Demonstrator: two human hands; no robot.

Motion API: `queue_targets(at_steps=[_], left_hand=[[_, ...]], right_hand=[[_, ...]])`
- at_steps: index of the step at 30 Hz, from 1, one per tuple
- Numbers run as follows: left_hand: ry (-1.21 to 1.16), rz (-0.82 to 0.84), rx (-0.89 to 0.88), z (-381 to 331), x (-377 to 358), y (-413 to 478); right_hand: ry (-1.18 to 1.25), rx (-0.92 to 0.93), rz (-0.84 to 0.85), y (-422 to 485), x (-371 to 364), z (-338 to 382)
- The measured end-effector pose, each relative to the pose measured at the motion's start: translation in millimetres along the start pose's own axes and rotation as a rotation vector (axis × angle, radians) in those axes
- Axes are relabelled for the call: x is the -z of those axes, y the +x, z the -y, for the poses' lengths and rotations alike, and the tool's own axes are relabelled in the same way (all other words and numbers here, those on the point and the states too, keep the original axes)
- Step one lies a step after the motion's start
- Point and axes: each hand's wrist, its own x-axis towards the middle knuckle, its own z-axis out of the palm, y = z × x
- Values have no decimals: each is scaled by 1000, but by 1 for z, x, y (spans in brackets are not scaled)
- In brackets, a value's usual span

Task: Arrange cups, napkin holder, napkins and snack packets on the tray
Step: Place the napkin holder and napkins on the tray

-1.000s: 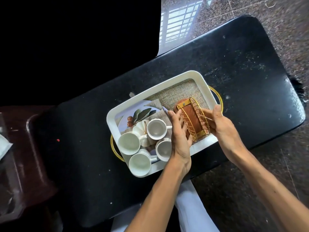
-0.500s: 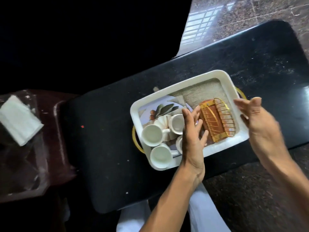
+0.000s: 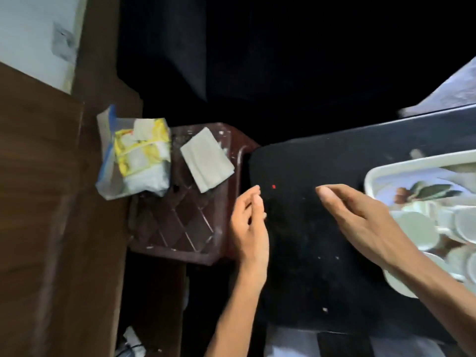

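The white tray [image 3: 371, 176] sits at the far right on the black table [image 3: 309, 253], with several white cups [image 3: 417, 228] blurred inside it. A folded stack of white napkins [image 3: 206, 159] lies on the dark brown stool [image 3: 177, 220] at the left. Beside the napkins lies a clear bag of yellow-and-white snack packets [image 3: 140, 155]. My left hand [image 3: 248, 228] hovers over the table's left edge, fingers loosely curled, holding nothing. My right hand [image 3: 360, 222] stretches leftward above the table, fingers straight, empty. The napkin holder is out of view.
A brown wooden panel [image 3: 51, 228] stands along the left, with a pale wall [image 3: 33, 34] above it. The space behind the stool and table is dark. A white sleeve or cloth [image 3: 291, 341] shows below the table edge.
Both hands have left the napkin holder and tray and moved left over the table. The view has swung left, bringing the stool, napkins and snack packets into sight.
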Motion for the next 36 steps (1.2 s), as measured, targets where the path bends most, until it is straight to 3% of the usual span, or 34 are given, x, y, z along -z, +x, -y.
queue_targets(at_steps=[6,10,14,26,36], left_hand=[[53,-246,2,6,69,88],[237,-243,28,9,88,132],[191,-205,93,3,93,157],[-49,-100,209,12,91,157],[-198,-25,256,21,78,123]], right_hand=[[-57,68,100,56,-101,53],[-32,56,27,96,-150,76],[-66,12,-28,125,-176,88],[-79,-42,-99,138,-187,73],[265,-107,-28,81,-147,51]])
